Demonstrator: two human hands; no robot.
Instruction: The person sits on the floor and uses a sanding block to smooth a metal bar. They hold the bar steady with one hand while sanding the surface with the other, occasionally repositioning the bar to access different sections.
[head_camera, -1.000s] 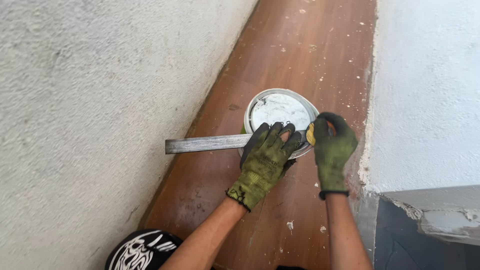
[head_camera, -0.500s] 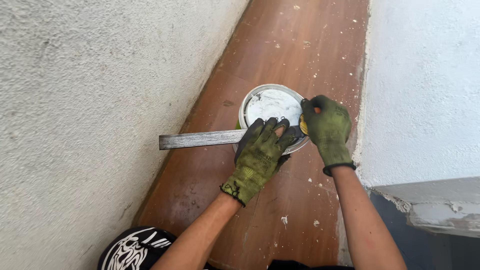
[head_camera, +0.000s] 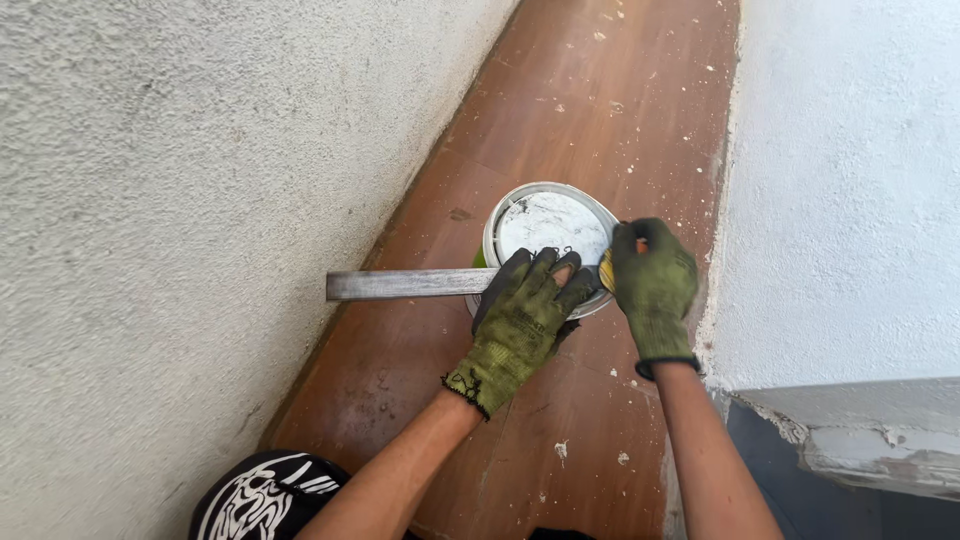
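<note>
A round paint can (head_camera: 550, 225) with a white-smeared lid stands on the reddish-brown floor (head_camera: 600, 110). A long flat grey metal bar (head_camera: 400, 284) lies across its near rim, sticking out to the left. My left hand (head_camera: 525, 320), in a green work glove, presses down on the bar at the can's near edge. My right hand (head_camera: 652, 285), also gloved, is closed around a small tool with a yellow and orange handle at the can's right rim. The tool's tip is hidden.
A rough white plastered wall (head_camera: 150, 200) runs along the left, another white wall (head_camera: 850, 180) along the right, leaving a narrow strip of floor flecked with white chips. A black shoe with a white pattern (head_camera: 265, 495) shows at the bottom left.
The view has shifted slightly. Both hands stay on the can's near rim, the right hand a little lower against the rim than before.
</note>
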